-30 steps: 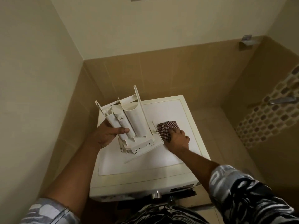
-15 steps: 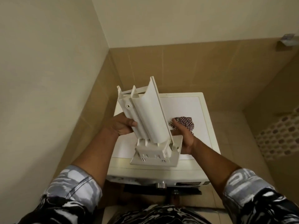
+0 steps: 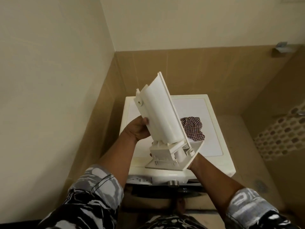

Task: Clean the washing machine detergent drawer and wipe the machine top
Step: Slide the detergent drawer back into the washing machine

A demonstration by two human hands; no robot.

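Note:
My left hand (image 3: 137,128) grips the white plastic detergent drawer (image 3: 158,113) by its left side. The drawer is held up over the washing machine, tilted steeply, with its smooth underside facing me and its front panel (image 3: 173,162) lowest. A red-and-white checked cloth (image 3: 193,129) lies bunched on the white machine top (image 3: 206,111), just right of the drawer. My right hand (image 3: 195,160) reaches in under the front panel; only the wrist shows, and the fingers are hidden.
The machine stands in a corner, with a cream wall close on the left and tan tiles behind. A metal dial (image 3: 172,182) sits on its front edge. The tiled floor on the right has a drain (image 3: 260,185). A metal fitting (image 3: 280,48) hangs on the back wall.
The drawer has been raised and tipped more upright, its underside turned toward me. My right hand has slid from the cloth to behind the front panel. The view has shifted left.

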